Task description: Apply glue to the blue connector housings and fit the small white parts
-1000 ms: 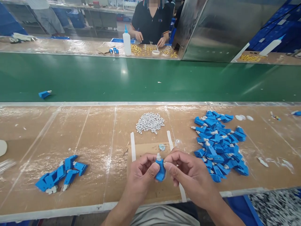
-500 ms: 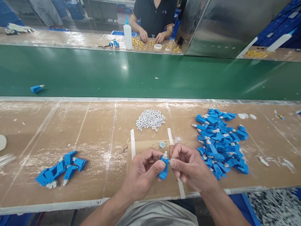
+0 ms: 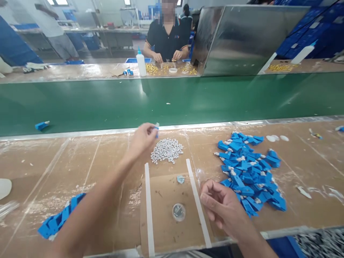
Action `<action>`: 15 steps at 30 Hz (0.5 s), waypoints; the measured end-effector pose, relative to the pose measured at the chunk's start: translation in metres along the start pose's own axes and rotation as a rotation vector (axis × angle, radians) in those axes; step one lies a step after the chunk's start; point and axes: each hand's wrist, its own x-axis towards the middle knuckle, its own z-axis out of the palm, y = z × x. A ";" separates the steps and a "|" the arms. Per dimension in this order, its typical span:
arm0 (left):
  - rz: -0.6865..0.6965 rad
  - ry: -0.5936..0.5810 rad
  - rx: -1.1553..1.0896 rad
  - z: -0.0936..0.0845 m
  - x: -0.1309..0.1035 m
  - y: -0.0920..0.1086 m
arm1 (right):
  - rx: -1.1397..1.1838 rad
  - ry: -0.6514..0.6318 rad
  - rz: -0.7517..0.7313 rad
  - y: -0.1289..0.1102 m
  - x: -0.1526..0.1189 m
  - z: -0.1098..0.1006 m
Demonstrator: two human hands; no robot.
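My left hand (image 3: 143, 138) is stretched out near the green belt's front edge, its fingers closed on a small blue piece (image 3: 156, 132) with a whitish tip. My right hand (image 3: 219, 204) hovers by the right tape strip, thumb and fingertips pressed together; whether anything tiny sits between them cannot be made out. Between the hands lies a heap of small grey-white bits (image 3: 167, 150). A cardboard sheet (image 3: 161, 229) bears a small round clear dish (image 3: 178, 212) and a blue blob (image 3: 180, 179) with a thin stick. Many blue pieces (image 3: 247, 161) are piled to the right.
More blue pieces (image 3: 53, 222) lie at the left, partly behind my left forearm. One blue piece (image 3: 41, 125) rests on the green belt (image 3: 107, 104). Across it, a person (image 3: 168, 41) handles gold parts beside a white bottle (image 3: 141, 64). A metal panel (image 3: 242, 39) stands at back right.
My left hand has carried the blue piece away from my right hand, forward to the belt's edge. The view has tilted up, and the round dish has come into sight.
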 end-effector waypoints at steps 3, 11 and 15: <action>-0.022 0.124 0.123 -0.017 0.065 -0.001 | -0.088 -0.013 0.005 0.001 -0.017 -0.011; 0.491 -0.094 0.196 0.064 0.036 0.038 | -0.103 0.028 -0.035 0.003 -0.045 -0.042; 0.820 -0.361 0.240 0.144 -0.003 0.083 | -0.099 0.040 -0.063 0.001 -0.046 -0.042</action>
